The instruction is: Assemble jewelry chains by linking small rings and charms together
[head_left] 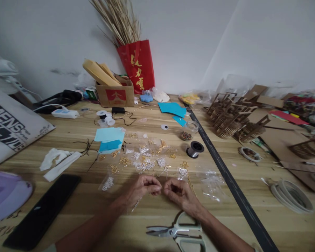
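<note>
In the head view my left hand (145,189) and my right hand (179,193) meet fingertip to fingertip above the wooden table, both pinched closed. A thin silver chain (136,205) trails below my left palm. Whatever the right fingertips pinch is too small to make out. Scissors (173,231) with pale handles lie under my right wrist, blades a little apart. Beside the right hand are a gold chain (189,176) and a bag of silver rings (182,172). Small bags of silver findings (144,164) and gold findings (125,160) spread out beyond the hands.
A wire spool (195,149) and a jar of beads (186,135) stand behind, near a dark strip (220,159) across the table. At left lies a black phone-like slab (43,211). Small woven baskets (233,117) are stacked at right, by coiled rings (292,196).
</note>
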`<state>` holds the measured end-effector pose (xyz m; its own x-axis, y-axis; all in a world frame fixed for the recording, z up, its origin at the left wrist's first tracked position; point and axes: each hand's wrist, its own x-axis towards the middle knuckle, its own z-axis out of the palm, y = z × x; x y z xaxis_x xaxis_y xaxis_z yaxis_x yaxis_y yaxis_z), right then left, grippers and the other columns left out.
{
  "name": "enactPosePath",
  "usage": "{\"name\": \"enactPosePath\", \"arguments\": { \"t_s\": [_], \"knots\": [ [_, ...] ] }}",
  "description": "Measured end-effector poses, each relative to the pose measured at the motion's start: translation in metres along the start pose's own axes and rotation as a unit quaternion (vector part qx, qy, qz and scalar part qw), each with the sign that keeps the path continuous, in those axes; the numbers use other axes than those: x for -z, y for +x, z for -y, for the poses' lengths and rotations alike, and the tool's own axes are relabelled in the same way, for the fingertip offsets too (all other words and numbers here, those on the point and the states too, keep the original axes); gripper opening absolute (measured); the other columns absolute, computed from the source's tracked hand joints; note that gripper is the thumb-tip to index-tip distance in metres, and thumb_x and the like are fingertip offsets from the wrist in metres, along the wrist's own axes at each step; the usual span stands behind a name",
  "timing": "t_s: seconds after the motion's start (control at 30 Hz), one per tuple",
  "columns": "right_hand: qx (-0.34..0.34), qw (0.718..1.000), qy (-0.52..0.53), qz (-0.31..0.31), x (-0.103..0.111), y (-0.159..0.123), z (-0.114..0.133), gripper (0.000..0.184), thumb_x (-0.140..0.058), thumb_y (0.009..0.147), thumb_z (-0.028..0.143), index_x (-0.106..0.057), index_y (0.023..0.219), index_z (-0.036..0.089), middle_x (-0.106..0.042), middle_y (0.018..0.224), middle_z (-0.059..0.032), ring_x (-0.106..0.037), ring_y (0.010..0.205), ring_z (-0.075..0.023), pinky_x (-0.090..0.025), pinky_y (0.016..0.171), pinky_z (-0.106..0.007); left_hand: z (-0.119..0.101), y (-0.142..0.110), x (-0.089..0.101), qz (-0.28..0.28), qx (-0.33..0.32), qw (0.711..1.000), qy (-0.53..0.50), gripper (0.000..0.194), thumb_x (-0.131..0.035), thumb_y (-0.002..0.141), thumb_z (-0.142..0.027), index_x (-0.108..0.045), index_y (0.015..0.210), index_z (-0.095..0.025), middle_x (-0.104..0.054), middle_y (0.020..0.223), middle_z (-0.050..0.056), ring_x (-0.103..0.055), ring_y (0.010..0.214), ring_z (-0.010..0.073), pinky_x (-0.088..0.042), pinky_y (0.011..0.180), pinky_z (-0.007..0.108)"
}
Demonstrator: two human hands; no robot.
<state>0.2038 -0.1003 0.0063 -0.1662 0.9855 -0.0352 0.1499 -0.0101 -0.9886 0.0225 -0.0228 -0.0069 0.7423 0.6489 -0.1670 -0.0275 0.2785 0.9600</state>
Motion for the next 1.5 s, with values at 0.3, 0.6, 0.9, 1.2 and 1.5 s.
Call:
{"name": "enactPosePath", "arguments": {
  "t_s": [0.3,0.6,0.9,1.2,1.5],
  "knots": [
    [-0.001,1.0,-0.022,0.006,0.0025,0.0009,0.0009,0.032,-0.06,0.086,0.044,-0.056,0.072,0.016,-0.047,0.065,0.0015,-0.041,0.061,-0.012,-0.03,0.056,-0.024,-0.0039,-0.0031,-0.0002,0.012,0.003,1.0,0.02,0.021,-0.072,0.071,-0.034,-0.072,0.074,-0.013,-0.066,0.067,0.003,-0.056,0.066,0.0135,-0.044,0.066,0.025],
    [0.006,0.999,-0.027,0.023,0.0034,0.0012,0.0,0.031,-0.059,0.087,0.044,-0.056,0.072,0.016,-0.048,0.065,0.001,-0.042,0.062,-0.0124,-0.031,0.056,-0.024,-0.0027,-0.0018,-0.0002,0.012,0.008,0.999,0.034,0.018,-0.07,0.071,-0.031,-0.072,0.074,-0.013,-0.067,0.066,0.003,-0.057,0.065,0.0137,-0.045,0.066,0.025],
    [0.009,0.999,-0.033,0.031,0.0041,0.0014,-0.0019,0.03,-0.06,0.086,0.043,-0.058,0.074,0.017,-0.049,0.065,0.0011,-0.042,0.062,-0.0126,-0.031,0.056,-0.024,-0.0014,-0.0029,0.0,0.023,0.01,0.998,0.049,0.018,-0.07,0.073,-0.032,-0.071,0.075,-0.014,-0.066,0.067,0.003,-0.058,0.066,0.0141,-0.045,0.066,0.025],
    [0.004,0.998,-0.045,0.035,0.0047,0.0012,-0.0009,0.029,-0.06,0.087,0.042,-0.058,0.074,0.017,-0.049,0.065,0.0011,-0.042,0.061,-0.0123,-0.031,0.055,-0.023,0.0002,-0.0024,0.0004,0.026,0.005,0.999,0.042,0.021,-0.071,0.073,-0.034,-0.071,0.075,-0.013,-0.065,0.066,0.003,-0.057,0.064,0.0133,-0.044,0.064,0.024],
    [0.011,0.998,-0.043,0.041,0.006,0.0018,-0.0034,0.028,-0.06,0.087,0.042,-0.059,0.074,0.017,-0.051,0.066,0.0007,-0.043,0.062,-0.0125,-0.032,0.056,-0.023,-0.004,-0.0038,-0.001,0.025,0.006,0.999,0.041,0.023,-0.07,0.073,-0.036,-0.07,0.074,-0.013,-0.064,0.065,0.002,-0.056,0.064,0.0137,-0.044,0.064,0.024]
  ]
}}
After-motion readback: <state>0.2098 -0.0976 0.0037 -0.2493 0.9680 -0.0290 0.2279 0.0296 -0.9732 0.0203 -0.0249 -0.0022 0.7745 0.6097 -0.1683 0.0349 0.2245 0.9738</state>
